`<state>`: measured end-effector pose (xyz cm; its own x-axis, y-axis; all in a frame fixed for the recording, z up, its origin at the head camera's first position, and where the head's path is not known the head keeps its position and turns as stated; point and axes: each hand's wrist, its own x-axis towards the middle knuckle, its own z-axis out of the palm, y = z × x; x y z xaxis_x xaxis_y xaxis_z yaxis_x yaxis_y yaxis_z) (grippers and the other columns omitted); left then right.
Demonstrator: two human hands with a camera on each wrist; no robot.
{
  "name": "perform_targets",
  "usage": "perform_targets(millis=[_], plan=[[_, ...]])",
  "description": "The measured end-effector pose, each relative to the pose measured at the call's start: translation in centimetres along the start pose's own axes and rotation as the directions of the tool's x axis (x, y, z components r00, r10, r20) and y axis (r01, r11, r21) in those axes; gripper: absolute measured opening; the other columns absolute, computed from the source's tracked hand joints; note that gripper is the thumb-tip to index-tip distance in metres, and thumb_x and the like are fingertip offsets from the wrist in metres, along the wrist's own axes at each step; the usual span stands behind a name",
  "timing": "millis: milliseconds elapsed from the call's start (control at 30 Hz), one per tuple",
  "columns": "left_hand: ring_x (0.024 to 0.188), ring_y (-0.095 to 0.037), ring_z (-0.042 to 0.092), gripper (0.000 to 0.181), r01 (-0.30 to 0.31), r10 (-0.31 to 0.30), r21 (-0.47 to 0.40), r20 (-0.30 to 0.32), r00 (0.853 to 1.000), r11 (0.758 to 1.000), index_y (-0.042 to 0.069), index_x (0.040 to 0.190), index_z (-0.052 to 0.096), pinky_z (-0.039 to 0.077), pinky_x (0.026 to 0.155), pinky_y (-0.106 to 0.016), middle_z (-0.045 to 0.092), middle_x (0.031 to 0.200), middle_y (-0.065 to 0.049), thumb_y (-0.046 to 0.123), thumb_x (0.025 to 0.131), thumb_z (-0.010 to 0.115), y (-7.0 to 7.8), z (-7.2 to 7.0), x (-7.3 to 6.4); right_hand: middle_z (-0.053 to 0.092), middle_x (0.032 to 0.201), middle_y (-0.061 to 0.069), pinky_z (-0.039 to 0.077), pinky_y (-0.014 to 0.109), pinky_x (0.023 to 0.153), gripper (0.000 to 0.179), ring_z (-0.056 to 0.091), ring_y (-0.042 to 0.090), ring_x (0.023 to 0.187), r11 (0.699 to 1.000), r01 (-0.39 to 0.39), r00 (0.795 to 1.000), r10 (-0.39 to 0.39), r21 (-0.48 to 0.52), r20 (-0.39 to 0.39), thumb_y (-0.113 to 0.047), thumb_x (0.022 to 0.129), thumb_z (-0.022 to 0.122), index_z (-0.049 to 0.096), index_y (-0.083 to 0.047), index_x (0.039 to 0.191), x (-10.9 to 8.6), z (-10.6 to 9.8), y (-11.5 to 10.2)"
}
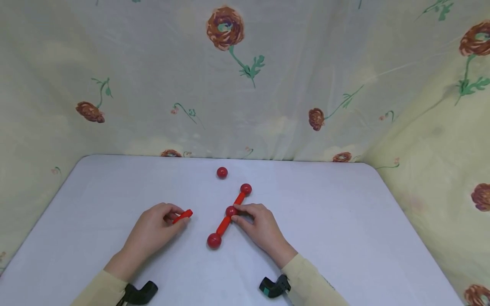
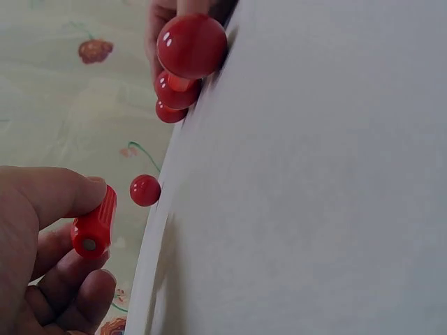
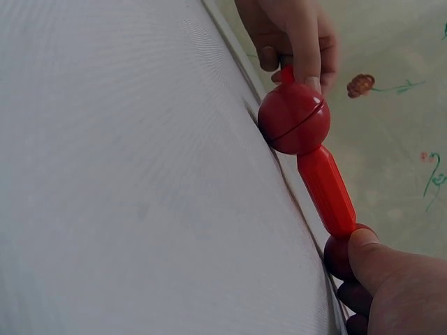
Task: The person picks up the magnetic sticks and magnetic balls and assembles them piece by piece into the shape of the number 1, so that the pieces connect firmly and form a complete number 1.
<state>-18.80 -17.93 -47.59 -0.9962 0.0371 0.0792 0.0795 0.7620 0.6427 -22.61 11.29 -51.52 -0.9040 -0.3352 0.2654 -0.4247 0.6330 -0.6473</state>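
My left hand (image 1: 155, 227) pinches a loose red magnetic rod (image 1: 183, 216) between thumb and fingers, just above the table. In the left wrist view this rod (image 2: 94, 225) has a round grey metal spot at its end. A straight chain of three red balls and two red rods lies slantwise on the table. My right hand (image 1: 264, 227) pinches its middle ball (image 1: 231, 211) from the right. The far ball (image 1: 246, 189) joins the far rod (image 1: 239, 198); the near ball (image 1: 214, 241) joins the near rod (image 1: 223, 226).
A single red ball (image 1: 222, 172) lies near the back edge of the white table (image 1: 325, 204). Flowered curtain cloth (image 1: 153, 76) hangs behind and to the sides. Black wrist-worn devices (image 1: 141, 293) sit at both sleeves.
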Motion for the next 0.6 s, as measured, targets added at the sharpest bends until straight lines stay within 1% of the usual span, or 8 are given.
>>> perform_targets(millis=[67, 267, 400, 600], plan=[[0.08, -0.015, 0.057, 0.025, 0.0, 0.0, -0.004, -0.008, 1.0, 1.0, 0.015, 0.102, 0.071, 0.05, 0.07, -0.032, 0.062, 0.088, 0.004, 0.031, 0.084, 0.079, 0.0, 0.0, -0.3, 0.068, 0.111, -0.014, 0.051, 0.032, 0.088, 0.036, 0.058, 0.008, 0.104, 1.0, -0.009, 1.0, 0.009, -0.001, 0.001, -0.032, 0.09, 0.074, 0.069, -0.025, 0.125, 0.0, 0.0, 0.0], [0.079, -0.015, 0.057, 0.025, 0.003, -0.003, -0.009, -0.038, 0.999, 1.0, 0.015, 0.101, 0.072, 0.05, 0.068, -0.032, 0.061, 0.087, 0.004, 0.03, 0.084, 0.08, 0.0, 0.3, -1.0, 0.067, 0.112, -0.015, 0.051, 0.032, 0.089, 0.036, 0.058, 0.007, 0.105, 1.0, -0.026, 1.0, 0.026, 0.001, 0.008, -0.032, 0.09, 0.074, 0.069, -0.026, 0.125, 0.1, 0.0, -0.1], [0.077, -0.015, 0.056, 0.023, -0.001, -0.002, -0.042, -0.056, 0.998, 0.999, 0.015, 0.1, 0.071, 0.049, 0.067, -0.032, 0.06, 0.085, 0.005, 0.029, 0.084, 0.08, 0.1, 0.9, -1.4, 0.067, 0.112, -0.014, 0.051, 0.032, 0.089, 0.036, 0.058, 0.008, 0.105, 1.0, -0.026, 1.0, 0.026, 0.003, 0.005, -0.031, 0.09, 0.074, 0.069, -0.025, 0.125, 0.1, -0.1, -0.2], [0.075, -0.011, 0.056, 0.022, -0.028, 0.021, -0.094, -0.07, 0.997, 0.995, 0.017, 0.098, 0.071, 0.05, 0.067, -0.03, 0.06, 0.084, 0.008, 0.029, 0.083, 0.081, 0.0, 2.0, -1.8, 0.067, 0.111, -0.014, 0.051, 0.031, 0.088, 0.036, 0.058, 0.008, 0.104, 1.0, -0.027, 1.0, 0.027, 0.012, -0.006, -0.03, 0.09, 0.075, 0.069, -0.025, 0.125, 0.3, -0.1, -0.3]])
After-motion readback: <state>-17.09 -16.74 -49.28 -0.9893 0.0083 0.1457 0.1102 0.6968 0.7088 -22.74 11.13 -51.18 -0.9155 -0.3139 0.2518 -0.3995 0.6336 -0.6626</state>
